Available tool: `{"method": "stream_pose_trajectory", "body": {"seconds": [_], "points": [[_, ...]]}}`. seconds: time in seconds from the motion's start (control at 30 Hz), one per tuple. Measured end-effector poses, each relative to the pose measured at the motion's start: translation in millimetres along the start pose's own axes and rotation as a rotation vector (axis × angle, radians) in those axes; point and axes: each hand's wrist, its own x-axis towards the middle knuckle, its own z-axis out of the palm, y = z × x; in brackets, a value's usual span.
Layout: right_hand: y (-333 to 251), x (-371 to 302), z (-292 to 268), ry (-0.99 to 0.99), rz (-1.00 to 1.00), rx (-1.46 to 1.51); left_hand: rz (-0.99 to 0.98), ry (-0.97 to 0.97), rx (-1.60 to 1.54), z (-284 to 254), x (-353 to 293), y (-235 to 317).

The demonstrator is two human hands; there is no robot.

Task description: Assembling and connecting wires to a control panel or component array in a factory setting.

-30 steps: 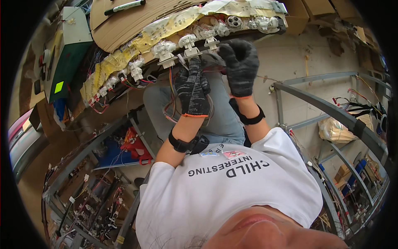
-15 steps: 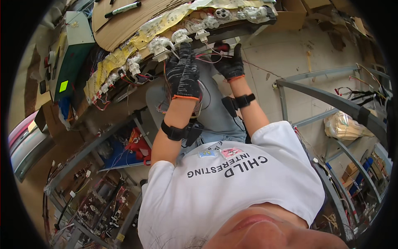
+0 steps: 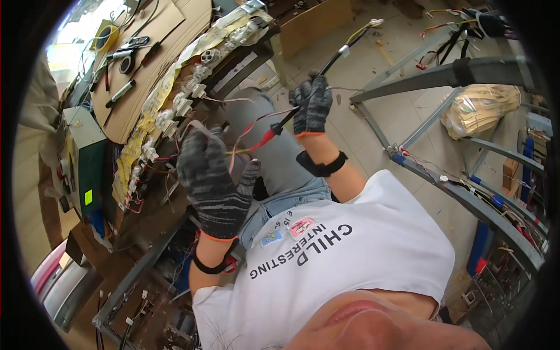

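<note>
My right hand [image 3: 312,105], in a grey-black knit glove, is closed round a black-sleeved wire harness [image 3: 288,118]. One end of the harness rises past the hand to a yellow wire and a white connector [image 3: 376,23]; toward my left hand it runs into a red-wrapped section [image 3: 266,138] and loose thin wires. My left hand [image 3: 213,181], gloved alike, is beside the connector board, back showing and thumb apart from the fingers. Wires pass by its fingers, whose tips are partly hidden and blurred. White connectors [image 3: 182,105] line the board's yellow-taped edge [image 3: 143,111].
Cardboard [image 3: 169,44] covers the board at upper left, with a marker [image 3: 121,93], a black tape roll [image 3: 127,64] and other tools on it. A green box [image 3: 87,160] stands left. Grey metal racks [image 3: 431,79] carrying harnesses stand right, near a plastic-wrapped bundle [image 3: 481,111].
The view has turned, showing more of the cardboard and its tools. Both hands have drawn away from the white connectors, and the black-sleeved harness now stretches through my right hand.
</note>
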Motion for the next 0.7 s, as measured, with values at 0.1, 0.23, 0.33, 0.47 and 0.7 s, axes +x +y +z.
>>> {"method": "stream_pose_trajectory", "body": {"seconds": [0.1,0.23,0.33,0.47,0.7], "points": [[-1.2,-8.9,-9.2,-0.002,-0.043,-0.049,-0.319,-0.693,0.145,-21.1,40.6,5.2],[-28.6,26.6,-25.1,-0.050,-0.165,-0.068,0.018,-0.197,-0.048,-30.5,51.6,-4.4],[-52.1,47.9,-34.1,-0.031,-0.443,0.084,0.117,-0.276,-0.469,33.3,74.5,9.6],[-30.5,6.5,-26.6,-0.136,-0.555,-0.296,0.169,-0.404,-0.661,85.1,92.9,30.4],[-22.3,-90.7,-58.9,-0.657,-0.319,-1.338,-0.578,-1.517,-1.752,169.4,120.2,73.4]]}}
